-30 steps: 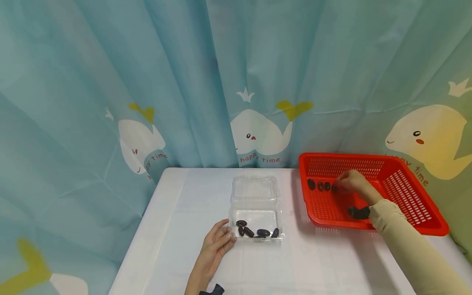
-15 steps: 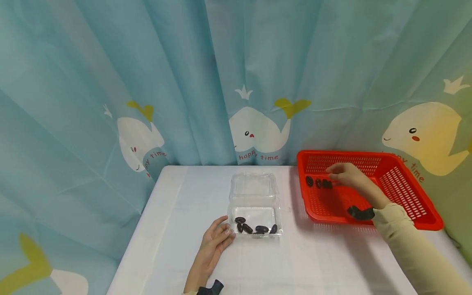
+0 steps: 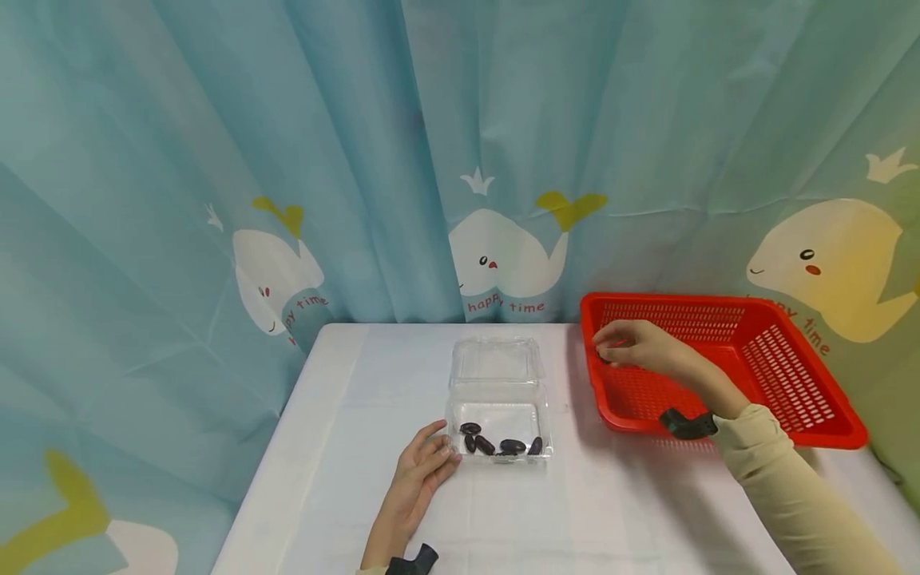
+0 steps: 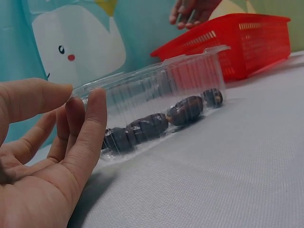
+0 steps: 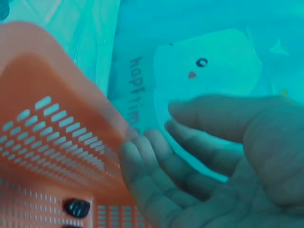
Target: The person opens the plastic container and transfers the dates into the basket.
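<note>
My left hand pinches the near left corner of a clear plastic clamshell box between thumb and fingers. The box stands on the table with its lid laid back. Several dark, glossy, oval dates lie along the box's near side. My right hand is over the left end of a red basket, its fingers loosely bent and apart, with nothing visible between them. Below it in the basket a dark date lies near a corner; in the head view the hand covers most of the dates there.
A white cloth covers the table. Behind it hangs a light blue curtain printed with whales. The basket has raised slotted walls and stands at the table's back right, apart from the box.
My right hand has come up from the row of dates, leaving the rightmost one beside the others, and has moved left to the basket's left wall. My left hand stays at the box.
</note>
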`<state>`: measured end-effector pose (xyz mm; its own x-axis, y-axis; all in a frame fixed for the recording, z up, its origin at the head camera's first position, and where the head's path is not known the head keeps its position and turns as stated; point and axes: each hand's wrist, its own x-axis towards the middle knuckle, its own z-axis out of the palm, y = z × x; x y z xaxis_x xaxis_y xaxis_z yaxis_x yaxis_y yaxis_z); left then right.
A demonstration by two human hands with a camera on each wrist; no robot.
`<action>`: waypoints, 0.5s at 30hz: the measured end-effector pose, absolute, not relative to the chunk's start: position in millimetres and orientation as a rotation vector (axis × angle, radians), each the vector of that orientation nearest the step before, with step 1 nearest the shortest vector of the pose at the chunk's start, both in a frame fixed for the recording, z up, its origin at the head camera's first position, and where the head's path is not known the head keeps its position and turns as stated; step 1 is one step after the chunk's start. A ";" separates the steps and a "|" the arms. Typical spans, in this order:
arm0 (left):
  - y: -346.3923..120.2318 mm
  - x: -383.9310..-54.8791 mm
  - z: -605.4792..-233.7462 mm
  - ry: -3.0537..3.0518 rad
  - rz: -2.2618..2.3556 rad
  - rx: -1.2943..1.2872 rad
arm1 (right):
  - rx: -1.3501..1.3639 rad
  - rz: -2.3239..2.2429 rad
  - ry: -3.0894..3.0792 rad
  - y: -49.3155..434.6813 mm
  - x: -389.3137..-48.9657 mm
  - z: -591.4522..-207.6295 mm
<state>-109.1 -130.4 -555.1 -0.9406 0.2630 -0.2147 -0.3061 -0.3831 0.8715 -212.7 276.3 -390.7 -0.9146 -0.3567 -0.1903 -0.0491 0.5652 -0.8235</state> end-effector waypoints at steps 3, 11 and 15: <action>-129.9 -108.6 -555.4 1.488 2.370 -0.050 | -0.423 -1.282 2.427 270.0 -212.2 -392.4; -130.4 -106.5 -553.1 1.498 2.357 -0.069 | -0.533 -1.279 2.316 258.4 -213.4 -398.9; -130.7 -106.1 -552.1 1.495 2.354 -0.086 | -0.594 -1.229 2.286 250.4 -215.3 -401.1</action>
